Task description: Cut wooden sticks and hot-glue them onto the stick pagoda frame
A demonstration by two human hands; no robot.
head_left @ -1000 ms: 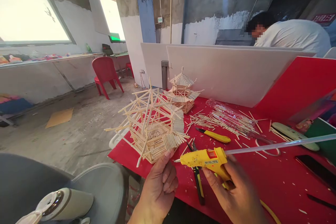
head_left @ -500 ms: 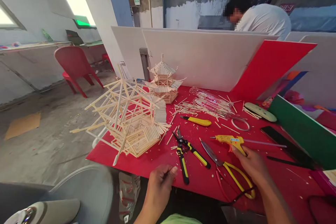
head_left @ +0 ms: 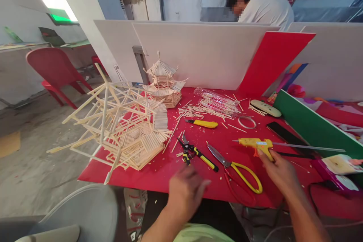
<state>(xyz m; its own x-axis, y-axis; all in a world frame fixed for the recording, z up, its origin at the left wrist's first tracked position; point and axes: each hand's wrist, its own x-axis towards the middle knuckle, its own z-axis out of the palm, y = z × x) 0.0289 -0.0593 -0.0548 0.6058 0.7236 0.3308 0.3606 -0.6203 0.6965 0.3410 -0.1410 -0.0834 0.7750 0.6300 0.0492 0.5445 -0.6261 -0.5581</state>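
In my right hand (head_left: 279, 166) is a yellow hot glue gun (head_left: 255, 143), its nozzle pointing left and a long clear glue stick trailing out of the back. My left hand (head_left: 187, 189) is smeared by motion at the table's front edge, over one handle of the black-and-yellow cutters (head_left: 202, 155); whether its fingers hold anything is unclear. Red-and-yellow-handled scissors (head_left: 227, 162) lie between the hands. To the left stands a large open framework of thin wooden sticks (head_left: 124, 121). Behind it is a smaller stick pagoda (head_left: 163, 83) with tiered roofs.
Loose sticks (head_left: 210, 107) and a yellow utility knife (head_left: 205, 124) lie mid-table, near a tape ring (head_left: 247, 122). At right are a dark phone (head_left: 283, 134) and a green board (head_left: 306, 124). White panels (head_left: 193, 56) border the back; a person (head_left: 266, 9) bends beyond them.
My right hand has lifted the glue gun and shifted it right, away from the scissors. My left hand has moved right and turned over beside the cutters. The view has swung right.
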